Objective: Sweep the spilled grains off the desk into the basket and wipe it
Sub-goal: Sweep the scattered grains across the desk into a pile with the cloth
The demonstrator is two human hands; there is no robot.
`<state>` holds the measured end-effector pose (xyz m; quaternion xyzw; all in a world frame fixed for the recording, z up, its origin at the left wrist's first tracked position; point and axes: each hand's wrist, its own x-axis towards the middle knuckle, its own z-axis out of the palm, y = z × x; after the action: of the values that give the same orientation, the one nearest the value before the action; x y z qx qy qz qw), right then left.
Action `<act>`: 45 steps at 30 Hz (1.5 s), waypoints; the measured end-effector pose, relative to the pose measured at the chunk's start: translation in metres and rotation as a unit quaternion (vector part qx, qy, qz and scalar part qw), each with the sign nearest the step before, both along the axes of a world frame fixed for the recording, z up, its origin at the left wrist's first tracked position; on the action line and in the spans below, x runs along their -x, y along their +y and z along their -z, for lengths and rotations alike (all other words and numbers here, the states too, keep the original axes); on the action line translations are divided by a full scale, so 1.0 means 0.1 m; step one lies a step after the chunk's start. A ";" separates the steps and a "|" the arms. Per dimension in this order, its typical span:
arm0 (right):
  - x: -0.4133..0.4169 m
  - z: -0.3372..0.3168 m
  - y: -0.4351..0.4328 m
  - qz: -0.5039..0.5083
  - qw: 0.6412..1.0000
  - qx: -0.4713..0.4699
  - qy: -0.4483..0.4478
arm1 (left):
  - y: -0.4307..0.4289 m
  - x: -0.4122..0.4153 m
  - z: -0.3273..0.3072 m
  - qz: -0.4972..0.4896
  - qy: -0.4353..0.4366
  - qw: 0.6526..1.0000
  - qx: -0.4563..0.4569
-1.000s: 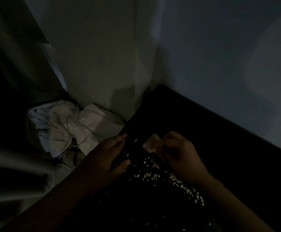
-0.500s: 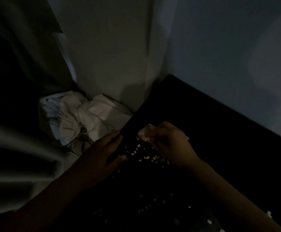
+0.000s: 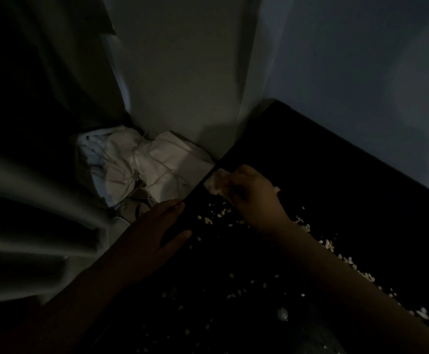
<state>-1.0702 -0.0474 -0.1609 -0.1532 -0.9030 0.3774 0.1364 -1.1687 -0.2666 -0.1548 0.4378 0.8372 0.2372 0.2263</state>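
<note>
The right hand [image 3: 253, 198] pinches a pale crumpled wipe [image 3: 216, 183] at the edge of the black desk [image 3: 336, 175]. The small pale grains [image 3: 216, 215] lie behind it, and the white-lined basket [image 3: 157, 164] lies beyond, by the flat left hand [image 3: 154, 226].

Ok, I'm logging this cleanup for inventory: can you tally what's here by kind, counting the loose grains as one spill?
Desk: 1
White-lined basket: 1
Grain spill: 1, grains too many to count
Pale wiping wad: 1
Hands: 2 (left hand flat at the desk edge, right hand gripping the wad)
Total: 6
</note>
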 end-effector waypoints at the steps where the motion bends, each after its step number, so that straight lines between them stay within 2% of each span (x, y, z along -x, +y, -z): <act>1: -0.15 -0.01 -0.05 -0.019 1.000 0.012 -0.005 | -0.02 -0.02 -0.02 0.002 0.002 1.000 -0.008; 4: -0.62 -0.11 -0.17 -0.085 0.995 0.024 -0.047 | -0.09 -0.10 -0.08 0.018 0.017 0.999 -0.037; 7: -0.89 -0.24 -0.19 -0.073 0.996 0.026 -0.048 | -0.18 -0.15 -0.09 0.019 0.021 0.999 -0.032; 12: -0.37 -0.46 -0.31 0.015 0.998 0.040 0.055 | -0.25 -0.19 -0.15 0.004 0.024 1.000 0.008; 14: -0.09 -0.35 -0.43 0.024 0.998 0.035 0.049 | -0.28 -0.18 -0.14 0.004 0.032 0.999 0.014; 17: 0.06 -0.06 -0.57 -0.009 1.000 0.018 -0.016 | -0.37 -0.18 -0.13 -0.014 0.004 0.999 0.034; 20: -0.20 0.04 -0.61 -0.063 0.997 0.037 -0.029 | -0.47 -0.17 -0.10 -0.024 -0.021 0.999 0.031; 23: -0.60 -0.20 -0.62 -0.138 0.988 0.032 -0.060 | -0.54 -0.20 -0.08 -0.028 -0.018 0.999 0.028; 25: -0.80 -0.41 -0.61 -0.150 0.986 0.066 -0.029 | -0.56 -0.23 -0.11 -0.033 -0.025 0.999 0.028; 26: -0.87 -0.49 -0.60 -0.126 0.989 0.074 -0.008 | -0.57 -0.25 -0.13 -0.035 -0.029 0.999 0.027; 29: -0.90 -0.56 -0.58 0.001 1.000 0.019 0.016 | -0.63 -0.30 -0.14 -0.047 -0.033 0.998 0.023; 31: -0.81 -0.55 -0.65 0.060 0.997 0.032 0.024 | -0.68 -0.32 -0.16 -0.057 -0.038 0.997 0.039; 36: -0.53 -0.51 -0.98 0.118 0.992 0.033 0.043 | -0.78 -0.35 -0.18 -0.075 -0.040 0.995 0.051; 40: -0.26 -0.47 -1.23 0.167 0.981 0.073 0.065 | -0.89 -0.33 -0.15 -0.075 -0.040 0.996 0.030; 42: -0.07 -0.36 -1.38 0.177 0.979 0.074 0.064 | -0.97 -0.30 -0.12 -0.072 -0.068 0.995 0.009; 45: 0.12 -0.10 -1.60 0.192 0.980 0.036 0.032 | -1.12 -0.11 -0.03 -0.091 -0.176 0.980 -0.035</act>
<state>-1.0817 -0.2075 -0.1514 -0.3163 -0.8378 0.3813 0.2293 -1.1574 -0.3784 -0.1514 0.3187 0.8118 0.3594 0.3321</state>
